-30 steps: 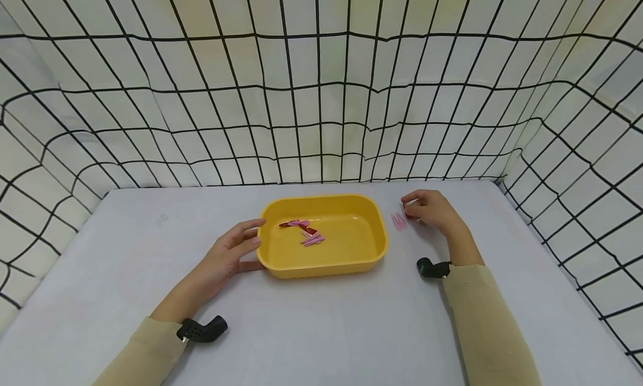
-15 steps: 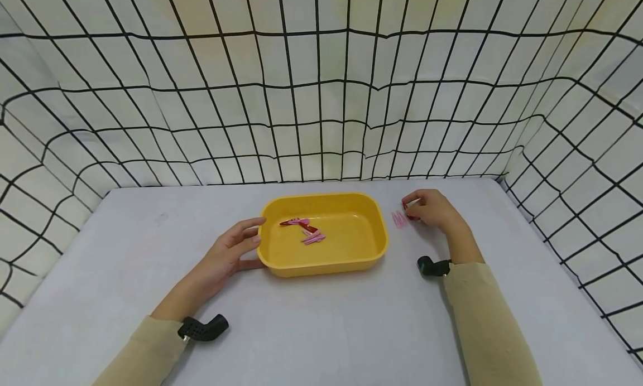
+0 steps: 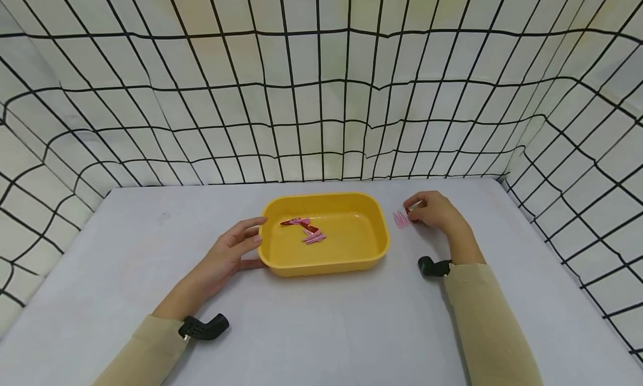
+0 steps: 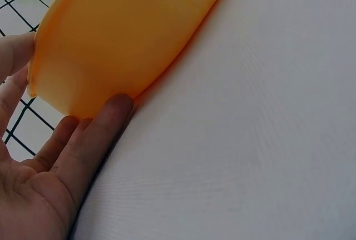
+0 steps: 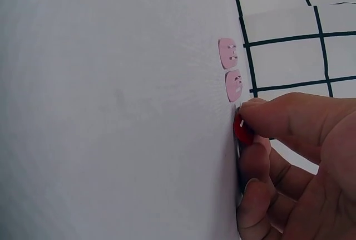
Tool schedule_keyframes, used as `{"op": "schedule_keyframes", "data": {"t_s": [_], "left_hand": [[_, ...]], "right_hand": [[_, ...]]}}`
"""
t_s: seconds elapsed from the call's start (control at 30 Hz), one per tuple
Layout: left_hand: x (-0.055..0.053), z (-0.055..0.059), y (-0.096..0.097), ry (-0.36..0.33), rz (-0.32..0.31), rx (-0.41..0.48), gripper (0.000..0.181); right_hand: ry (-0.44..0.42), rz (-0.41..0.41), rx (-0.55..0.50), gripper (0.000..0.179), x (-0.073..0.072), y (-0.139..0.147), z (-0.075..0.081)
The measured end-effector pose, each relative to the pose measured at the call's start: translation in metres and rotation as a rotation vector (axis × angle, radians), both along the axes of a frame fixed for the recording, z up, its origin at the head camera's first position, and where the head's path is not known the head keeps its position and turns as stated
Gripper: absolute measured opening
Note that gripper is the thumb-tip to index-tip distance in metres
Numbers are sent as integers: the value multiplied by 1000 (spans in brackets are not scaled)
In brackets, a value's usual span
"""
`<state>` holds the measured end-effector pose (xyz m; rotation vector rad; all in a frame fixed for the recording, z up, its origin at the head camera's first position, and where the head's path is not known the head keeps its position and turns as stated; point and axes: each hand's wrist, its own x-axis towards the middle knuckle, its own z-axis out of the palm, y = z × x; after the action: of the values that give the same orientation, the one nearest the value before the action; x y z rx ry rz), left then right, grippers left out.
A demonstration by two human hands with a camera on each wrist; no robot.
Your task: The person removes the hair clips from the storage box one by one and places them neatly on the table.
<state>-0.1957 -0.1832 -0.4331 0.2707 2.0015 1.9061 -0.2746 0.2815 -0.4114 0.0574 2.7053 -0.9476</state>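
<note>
In the head view, a yellow plastic tray (image 3: 351,241) stands on the white table with several pink hair clips (image 3: 314,238) and red hair clips (image 3: 310,228) inside. My left hand (image 3: 228,253) holds its left end, fingertips at the rim and another finger against the lower outer wall (image 4: 111,56). To the tray's right, my right hand (image 3: 433,212) pinches a red snap hair clip (image 5: 242,130) between thumb and finger at the tabletop. Just beside it lie pink snap hair clips (image 5: 228,53), of which two show in the right wrist view. Fingers partly cover the red clip.
A black wire grid (image 3: 321,104) backed by pale sheeting stands behind the white table (image 3: 321,330) and along both sides. Each wrist bears a small black camera, the left one (image 3: 203,327) and the right one (image 3: 433,266).
My right hand stays beside the pink clips, fingers shifting very slightly over the red clip. The left hand and the tray hold their places.
</note>
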Motion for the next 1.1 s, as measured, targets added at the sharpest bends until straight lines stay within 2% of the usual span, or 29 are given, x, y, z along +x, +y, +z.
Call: {"op": "schedule_keyframes", "data": {"t_s": [0.5,0.87,1.1], "left_hand": [[2,0,0,-14,7,6,54],[2,-1,4,-18,28,4,56],[-3,-4,18,-26,-4,10,55]], "right_hand": [[-30,0,28,34,1,-6,8],[61,105,-55,35,2,-23,27],[140,166,-156,31,18,-42,43]]}}
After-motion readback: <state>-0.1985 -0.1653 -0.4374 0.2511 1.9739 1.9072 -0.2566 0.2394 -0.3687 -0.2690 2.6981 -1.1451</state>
